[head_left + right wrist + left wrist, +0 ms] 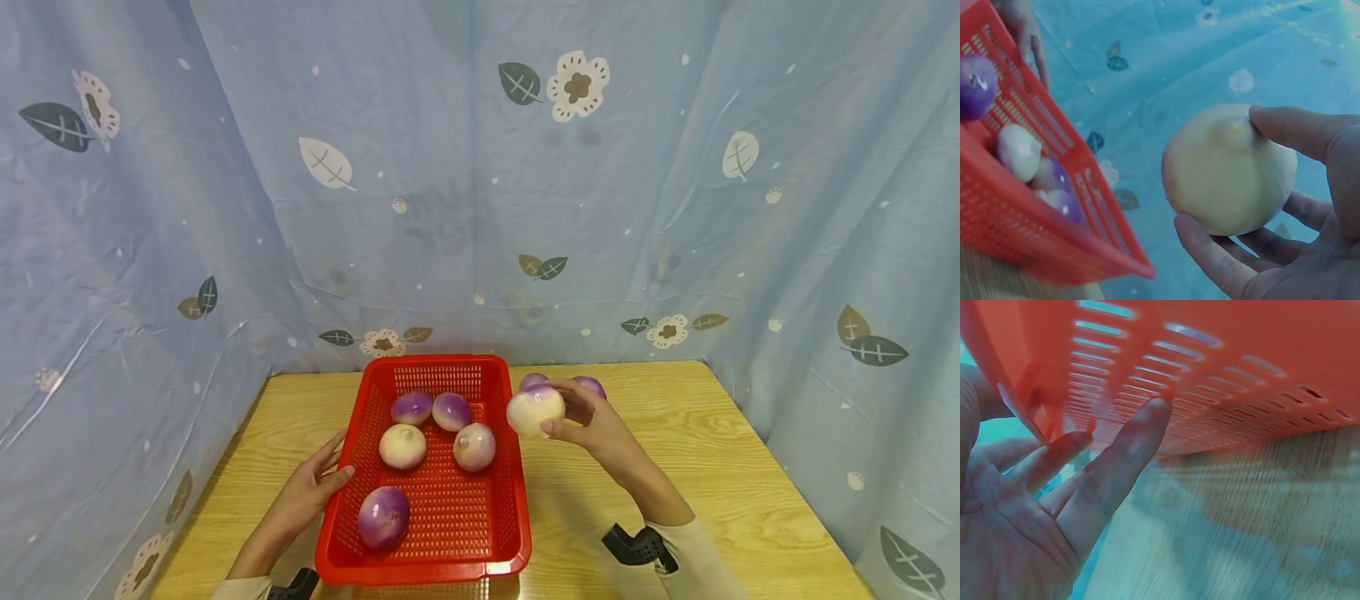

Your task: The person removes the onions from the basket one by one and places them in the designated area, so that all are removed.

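A white-and-purple turnip (534, 412) is gripped between the thumb and fingers of my right hand (592, 429), just beside the right rim of the red plastic basket (442, 512). In the right wrist view the held turnip (1225, 175) shows its pale side with a small knob. My left hand (311, 485) holds the basket's left side, thumb over the rim. The left wrist view shows its fingers (1125, 447) against the slotted outer wall. Several turnips lie inside the basket, including a purple one (384, 517) near its front and a whitish one (402, 447).
Behind the right hand, two more purple turnips, one (590, 386) to the right and one (533, 381) to the left, sit on the wooden table (697, 467). A blue curtain (450, 208) with leaf and flower prints surrounds the table's back and sides.
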### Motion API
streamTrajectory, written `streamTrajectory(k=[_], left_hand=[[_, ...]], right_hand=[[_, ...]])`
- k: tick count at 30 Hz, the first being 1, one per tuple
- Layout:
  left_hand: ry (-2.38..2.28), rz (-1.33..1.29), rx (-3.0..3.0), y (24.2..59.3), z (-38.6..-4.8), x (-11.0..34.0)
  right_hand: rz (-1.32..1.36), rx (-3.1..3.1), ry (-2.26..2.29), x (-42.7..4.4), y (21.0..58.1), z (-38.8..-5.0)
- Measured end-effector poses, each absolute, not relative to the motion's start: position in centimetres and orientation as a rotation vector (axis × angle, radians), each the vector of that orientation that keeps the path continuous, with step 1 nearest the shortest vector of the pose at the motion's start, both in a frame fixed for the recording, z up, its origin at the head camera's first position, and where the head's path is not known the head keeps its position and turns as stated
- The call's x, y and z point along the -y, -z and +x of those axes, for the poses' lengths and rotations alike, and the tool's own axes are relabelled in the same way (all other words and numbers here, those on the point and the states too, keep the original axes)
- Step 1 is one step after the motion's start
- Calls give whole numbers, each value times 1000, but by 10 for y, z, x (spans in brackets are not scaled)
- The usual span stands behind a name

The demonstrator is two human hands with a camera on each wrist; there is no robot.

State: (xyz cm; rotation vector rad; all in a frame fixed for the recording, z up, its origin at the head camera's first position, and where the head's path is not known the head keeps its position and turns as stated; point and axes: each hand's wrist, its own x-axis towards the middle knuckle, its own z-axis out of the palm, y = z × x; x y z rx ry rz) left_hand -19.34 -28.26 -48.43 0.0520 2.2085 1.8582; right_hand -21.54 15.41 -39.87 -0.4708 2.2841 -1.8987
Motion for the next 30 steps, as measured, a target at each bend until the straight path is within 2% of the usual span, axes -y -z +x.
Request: streamTrajectory(k=[30], left_hand=[[-1851,58,-2211,484,-192,284]], right_hand=[[-23,-2145,2143,-224,446,-244]])
